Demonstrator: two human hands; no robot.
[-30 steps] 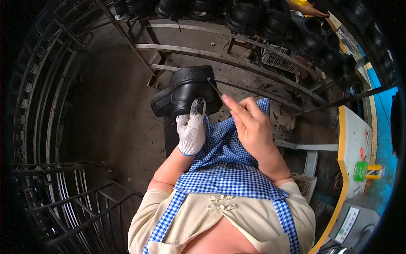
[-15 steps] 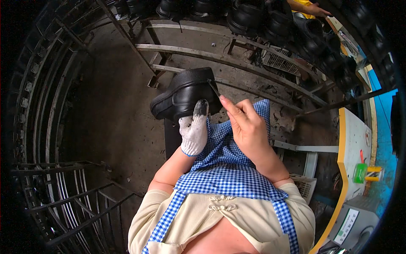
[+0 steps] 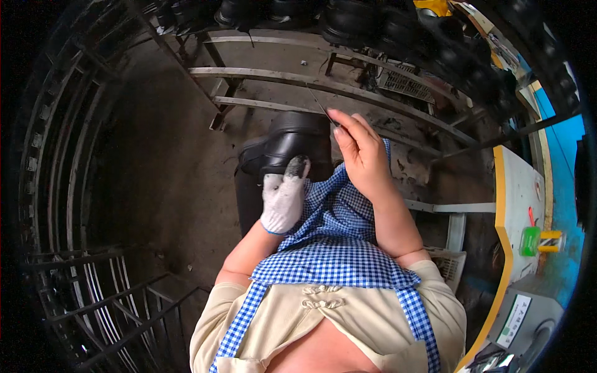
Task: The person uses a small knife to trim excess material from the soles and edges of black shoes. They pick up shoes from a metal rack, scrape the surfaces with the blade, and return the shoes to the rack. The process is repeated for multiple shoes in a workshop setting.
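A black leather shoe (image 3: 289, 144) with a thick sole is held over my lap, its sole side facing up and away from me and its toe to the left. My left hand (image 3: 283, 202), in a white knit glove with a blackened thumb, is closed on the shoe, thumb pressed on the near side; its other fingers are mostly hidden. Bare, my right hand (image 3: 364, 151) pinches a thin, dark pointed tool (image 3: 321, 104) above the shoe's right end. The tool's tip points up and left, apart from the shoe. A blue checked apron (image 3: 329, 214) lies beneath both hands.
Black shoes (image 3: 351, 25) line a rack along the far side, above metal rails (image 3: 273, 74) and a light plastic crate (image 3: 404, 84). At right stands a yellow-edged white table (image 3: 513, 205) with a green container (image 3: 530, 241) and a grey machine (image 3: 528, 320). Metal racks (image 3: 127, 304) stand at left.
The tool has come off the shoe's sole edge and risen with my right hand. My left hand has turned the shoe and shifted it slightly right. A person's hand at the far right has left view.
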